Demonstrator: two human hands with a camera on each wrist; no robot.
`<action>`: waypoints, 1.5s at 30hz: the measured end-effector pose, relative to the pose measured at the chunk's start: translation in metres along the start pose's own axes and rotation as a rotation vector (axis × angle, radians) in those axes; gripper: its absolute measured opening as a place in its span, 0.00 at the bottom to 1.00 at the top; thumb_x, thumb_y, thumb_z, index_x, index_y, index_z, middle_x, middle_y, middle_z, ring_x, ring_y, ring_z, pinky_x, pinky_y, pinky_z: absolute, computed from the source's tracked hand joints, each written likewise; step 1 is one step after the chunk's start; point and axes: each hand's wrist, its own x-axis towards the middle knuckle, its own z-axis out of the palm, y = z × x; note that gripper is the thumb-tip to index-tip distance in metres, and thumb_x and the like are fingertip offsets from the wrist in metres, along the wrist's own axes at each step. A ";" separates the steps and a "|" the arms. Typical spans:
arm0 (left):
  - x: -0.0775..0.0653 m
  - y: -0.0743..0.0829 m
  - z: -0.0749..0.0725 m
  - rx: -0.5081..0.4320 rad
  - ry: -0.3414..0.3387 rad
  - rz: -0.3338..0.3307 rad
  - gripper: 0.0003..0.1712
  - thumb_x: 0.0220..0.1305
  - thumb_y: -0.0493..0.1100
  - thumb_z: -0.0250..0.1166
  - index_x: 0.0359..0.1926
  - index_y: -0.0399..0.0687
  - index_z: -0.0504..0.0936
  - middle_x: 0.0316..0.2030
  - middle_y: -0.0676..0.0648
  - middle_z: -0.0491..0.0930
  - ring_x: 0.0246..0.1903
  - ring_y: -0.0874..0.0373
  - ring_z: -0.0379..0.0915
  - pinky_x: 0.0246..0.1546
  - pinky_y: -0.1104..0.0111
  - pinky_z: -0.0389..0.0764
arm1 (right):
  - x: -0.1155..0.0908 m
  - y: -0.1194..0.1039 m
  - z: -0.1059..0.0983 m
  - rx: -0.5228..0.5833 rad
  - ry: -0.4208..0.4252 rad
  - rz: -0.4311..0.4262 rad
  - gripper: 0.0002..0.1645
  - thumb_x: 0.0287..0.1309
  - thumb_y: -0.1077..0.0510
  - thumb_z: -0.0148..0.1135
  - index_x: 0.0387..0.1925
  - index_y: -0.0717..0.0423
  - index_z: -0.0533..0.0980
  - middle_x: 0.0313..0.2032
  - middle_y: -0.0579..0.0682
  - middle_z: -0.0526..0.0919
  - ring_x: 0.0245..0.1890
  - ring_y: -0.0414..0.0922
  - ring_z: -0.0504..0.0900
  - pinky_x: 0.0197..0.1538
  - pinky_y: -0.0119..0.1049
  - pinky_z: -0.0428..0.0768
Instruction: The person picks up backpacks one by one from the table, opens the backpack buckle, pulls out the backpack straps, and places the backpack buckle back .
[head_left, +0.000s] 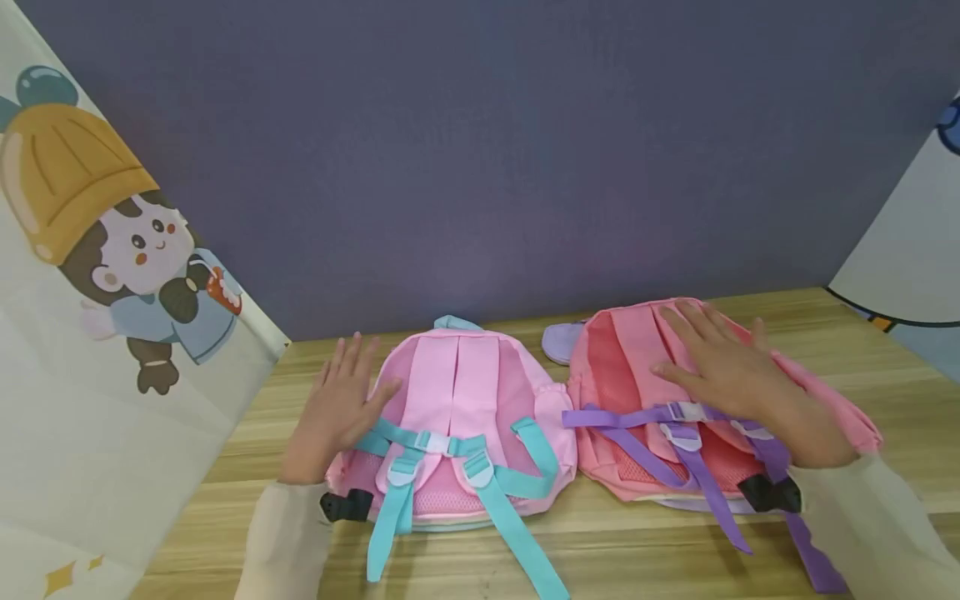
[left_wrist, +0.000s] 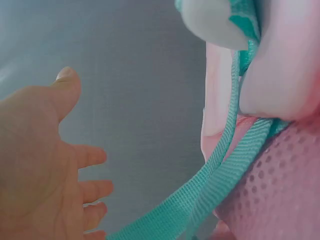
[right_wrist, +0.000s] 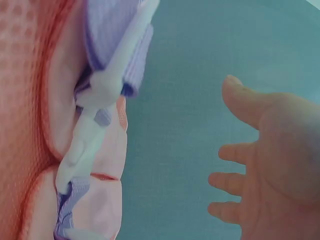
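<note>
A light pink backpack with turquoise straps lies strap side up on the table, its chest buckle fastened. Right beside it is a coral backpack with purple straps and a white buckle. My left hand hovers over the left edge of the light pink one, fingers straight. Over the coral one my right hand is held with fingers spread, hiding part of it. Both wrist views show a gap between palm and bag; neither hand holds anything.
The wooden table meets a dark grey-blue panel at the back. A white sheet with a cartoon child hangs at the left, and another printed sheet at the right. A lilac flap pokes out behind the coral backpack.
</note>
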 end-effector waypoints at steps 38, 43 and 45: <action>0.000 -0.045 0.011 -0.373 -0.328 -0.136 0.38 0.71 0.53 0.49 0.67 0.26 0.57 0.61 0.25 0.64 0.61 0.30 0.61 0.58 0.42 0.66 | -0.011 -0.080 0.038 0.277 0.034 -0.418 0.42 0.56 0.50 0.66 0.69 0.56 0.59 0.66 0.59 0.64 0.64 0.58 0.68 0.59 0.55 0.71; 0.001 -0.044 0.013 -0.375 -0.309 -0.135 0.31 0.70 0.50 0.51 0.62 0.27 0.66 0.57 0.29 0.72 0.56 0.35 0.69 0.55 0.45 0.70 | -0.012 -0.084 0.045 0.309 -0.032 -0.428 0.42 0.58 0.51 0.64 0.69 0.56 0.58 0.67 0.60 0.62 0.63 0.57 0.69 0.58 0.52 0.73; 0.002 -0.044 0.014 -0.386 -0.304 -0.137 0.30 0.70 0.49 0.51 0.60 0.27 0.69 0.54 0.30 0.74 0.52 0.39 0.72 0.53 0.47 0.73 | -0.013 -0.085 0.047 0.312 -0.052 -0.437 0.41 0.59 0.51 0.63 0.69 0.57 0.58 0.67 0.61 0.62 0.62 0.57 0.70 0.57 0.51 0.74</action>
